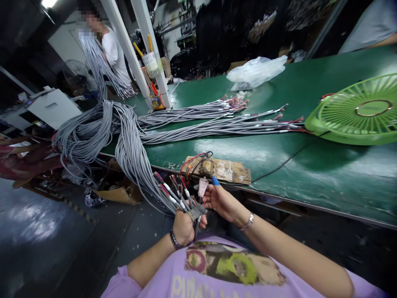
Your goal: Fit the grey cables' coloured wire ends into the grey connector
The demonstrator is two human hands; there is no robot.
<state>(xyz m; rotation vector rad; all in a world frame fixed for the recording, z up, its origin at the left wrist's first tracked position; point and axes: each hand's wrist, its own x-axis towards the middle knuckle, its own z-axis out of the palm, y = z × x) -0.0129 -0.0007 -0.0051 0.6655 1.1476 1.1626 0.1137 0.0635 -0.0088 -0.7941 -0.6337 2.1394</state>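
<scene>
My left hand (183, 227) is wrapped around a bundle of grey cables (176, 203) at the table's front edge. Their stripped ends fan upward with thin coloured wires and white bands. A dull grey strip (197, 212) lies across the fingers of that hand. To its right, my right hand (221, 203) has curled fingers close to the cable ends, and blue tape covers its thumb tip. What those fingers pinch is too small to make out. Just above them, a pale pinkish piece (203, 187) hangs by a small motor-like device (206, 168) on a wooden board (232, 170).
Long grey cables (130, 140) drape over the green table (279, 165) and its left edge. A green fan (356, 109) stands right, a plastic bag (257, 70) behind. White posts (151, 54) rise at the back. Another person (113, 51) stands far left near hanging cables.
</scene>
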